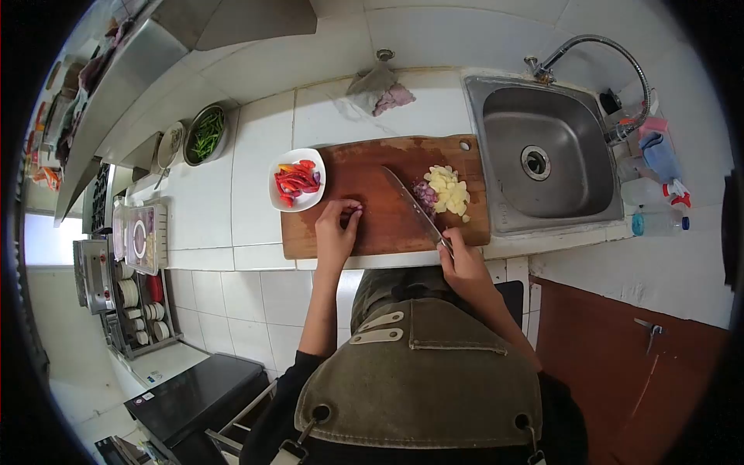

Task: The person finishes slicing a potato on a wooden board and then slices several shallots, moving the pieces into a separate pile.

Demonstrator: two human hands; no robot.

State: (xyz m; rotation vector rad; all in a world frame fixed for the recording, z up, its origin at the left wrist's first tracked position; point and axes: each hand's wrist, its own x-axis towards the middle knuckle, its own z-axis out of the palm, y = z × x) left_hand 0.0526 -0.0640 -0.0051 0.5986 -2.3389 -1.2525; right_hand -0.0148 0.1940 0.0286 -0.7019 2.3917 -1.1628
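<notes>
My left hand (336, 231) is over the left part of a wooden cutting board (360, 167), its fingers closed on a small purplish piece of shallot (357, 208) that they mostly cover. My right hand (463, 267) grips the handle of a kitchen knife (413, 203), whose blade points up and left across the board. Right of the blade lies a heap of pale yellow slices (448, 190), which look like garlic. Chopped shallots (424, 195) sit between that heap and the knife. A white square bowl (277, 203) of cut red chillies (296, 180) stands at the board's upper left corner.
A steel sink (496, 186) with a flexible tap (604, 40) adjoins the board's right side. Bottles (659, 223) stand beyond it. Left along the tiled counter are a bowl of green chillies (208, 133) and a plastic basket (161, 232). A cloth (394, 98) lies behind the board.
</notes>
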